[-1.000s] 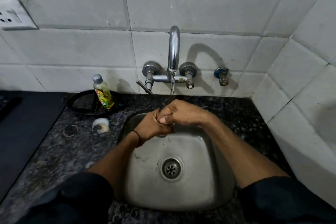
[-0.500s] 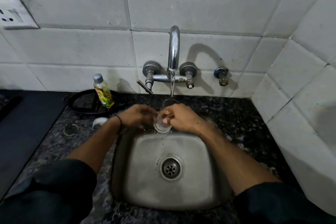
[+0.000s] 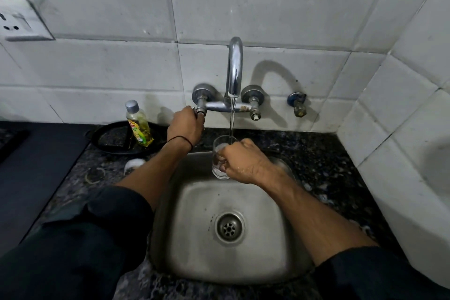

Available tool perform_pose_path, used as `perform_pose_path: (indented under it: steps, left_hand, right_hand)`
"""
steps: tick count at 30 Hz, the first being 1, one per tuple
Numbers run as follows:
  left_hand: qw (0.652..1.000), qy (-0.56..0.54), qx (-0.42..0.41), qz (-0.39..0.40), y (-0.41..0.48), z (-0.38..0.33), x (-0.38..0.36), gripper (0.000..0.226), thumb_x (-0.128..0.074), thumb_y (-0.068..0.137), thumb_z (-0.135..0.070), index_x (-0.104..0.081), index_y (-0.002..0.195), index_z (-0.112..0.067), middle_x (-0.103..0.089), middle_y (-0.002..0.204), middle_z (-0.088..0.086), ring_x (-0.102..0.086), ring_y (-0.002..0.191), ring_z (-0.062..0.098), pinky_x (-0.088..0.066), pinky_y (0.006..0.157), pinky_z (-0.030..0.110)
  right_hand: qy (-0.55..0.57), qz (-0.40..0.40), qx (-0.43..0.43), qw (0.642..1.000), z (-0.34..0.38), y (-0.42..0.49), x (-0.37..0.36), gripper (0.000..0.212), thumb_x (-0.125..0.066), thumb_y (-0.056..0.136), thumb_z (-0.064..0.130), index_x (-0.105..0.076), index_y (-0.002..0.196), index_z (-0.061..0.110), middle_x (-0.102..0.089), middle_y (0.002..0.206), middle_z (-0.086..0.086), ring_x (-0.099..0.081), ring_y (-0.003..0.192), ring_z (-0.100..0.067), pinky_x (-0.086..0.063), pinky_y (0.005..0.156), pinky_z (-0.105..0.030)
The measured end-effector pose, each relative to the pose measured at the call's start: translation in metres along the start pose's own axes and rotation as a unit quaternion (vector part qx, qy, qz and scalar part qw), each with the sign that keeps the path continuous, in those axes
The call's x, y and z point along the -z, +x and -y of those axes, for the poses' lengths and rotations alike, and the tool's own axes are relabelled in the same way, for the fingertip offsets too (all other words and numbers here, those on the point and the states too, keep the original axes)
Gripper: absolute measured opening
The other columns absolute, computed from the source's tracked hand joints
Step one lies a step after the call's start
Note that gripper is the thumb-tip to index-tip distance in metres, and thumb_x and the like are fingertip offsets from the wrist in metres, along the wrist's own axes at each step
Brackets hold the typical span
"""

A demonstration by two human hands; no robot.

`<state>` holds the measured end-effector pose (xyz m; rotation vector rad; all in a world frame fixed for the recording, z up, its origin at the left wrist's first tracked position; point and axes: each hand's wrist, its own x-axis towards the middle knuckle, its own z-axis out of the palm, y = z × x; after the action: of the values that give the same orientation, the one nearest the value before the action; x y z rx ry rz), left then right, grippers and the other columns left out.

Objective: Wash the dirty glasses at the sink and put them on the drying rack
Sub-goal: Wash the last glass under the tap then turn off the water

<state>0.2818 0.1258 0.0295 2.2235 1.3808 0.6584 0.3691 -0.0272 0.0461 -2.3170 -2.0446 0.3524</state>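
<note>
— Why hold the glass [image 3: 217, 153] up there and not down in the sink [image 3: 267, 214]?

— To catch the water. The right hand [image 3: 243, 161] has its fingers wrapped round the side of the glass and holds it upright over the back edge of the sink, just under the spout [image 3: 235, 66]. The stream [image 3: 232, 117] drops straight into its mouth.

— And the left hand [image 3: 185, 126]?

— It is closed round the left handle [image 3: 198, 111] of the tap. I'd say it is there to set the flow, or cut it, while the other hand rinses.

— How does the glass look?

— Plain, clear and straight-sided. There is white froth inside near the top; I can't tell if it is soap or just churned water. It is wet, so I'd guess slippery, which would explain the full grip.

— Close to done, then?

— It looks like a rinse to me. No rack is in sight from here. A bottle [image 3: 139, 124] of yellow liquid stands on the counter [image 3: 316, 153], left of the sink.
</note>
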Motion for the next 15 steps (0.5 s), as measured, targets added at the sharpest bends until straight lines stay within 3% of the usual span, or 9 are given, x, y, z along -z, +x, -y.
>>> perform_pose_path:
  steps: [4,8,11,13,15]
  left_hand:
    - [0.990,0.134,-0.043,-0.024,-0.008,-0.015,-0.001,0.028,-0.037,0.104,-0.022,-0.057,0.109,-0.003,-0.067,0.099,0.018,-0.063,0.092,0.038,-0.035,0.067,0.038]
    - [0.988,0.147,-0.043,-0.013,-0.010,-0.015,0.000,0.030,-0.035,0.105,-0.026,-0.055,0.111,-0.004,-0.067,0.103,0.018,-0.062,0.091,0.037,-0.036,0.068,0.038]
    - [0.996,0.068,-0.024,0.043,-0.009,-0.002,-0.003,0.034,-0.041,0.103,-0.034,-0.054,0.117,-0.006,-0.066,0.105,0.018,-0.062,0.094,0.039,-0.046,0.072,0.040]
    - [0.994,-0.039,0.047,0.088,-0.013,0.008,-0.008,0.037,-0.051,0.096,-0.040,-0.057,0.114,-0.008,-0.068,0.107,0.018,-0.065,0.093,0.038,-0.054,0.081,0.044]
    - [0.958,-0.210,0.146,0.133,-0.029,0.012,-0.014,0.038,-0.058,0.092,-0.042,-0.062,0.105,-0.006,-0.070,0.099,0.016,-0.070,0.076,0.030,-0.059,0.070,0.037]
  right_hand:
    - [-0.015,-0.009,-0.002,1.000,0.003,-0.004,0.006,0.022,-0.052,0.098,0.025,-0.067,0.113,0.018,-0.069,0.112,-0.011,-0.059,0.109,-0.030,-0.034,0.106,-0.038]
    - [-0.014,-0.011,-0.009,1.000,0.003,-0.004,0.009,0.025,-0.053,0.099,0.026,-0.066,0.119,0.019,-0.068,0.117,-0.008,-0.056,0.114,-0.027,-0.032,0.105,-0.036]
    - [0.017,-0.021,-0.011,1.000,0.003,-0.005,0.009,0.024,-0.055,0.098,0.028,-0.069,0.117,0.021,-0.070,0.114,-0.007,-0.060,0.112,-0.025,-0.037,0.105,-0.036]
    - [0.090,-0.035,-0.018,0.995,-0.002,-0.003,0.006,0.019,-0.060,0.093,0.024,-0.072,0.108,0.024,-0.071,0.110,-0.003,-0.064,0.105,-0.022,-0.047,0.099,-0.036]
    - [0.212,-0.058,-0.028,0.975,-0.010,-0.004,0.001,0.017,-0.067,0.085,0.017,-0.076,0.094,0.028,-0.074,0.101,0.004,-0.068,0.095,-0.018,-0.055,0.091,-0.038]
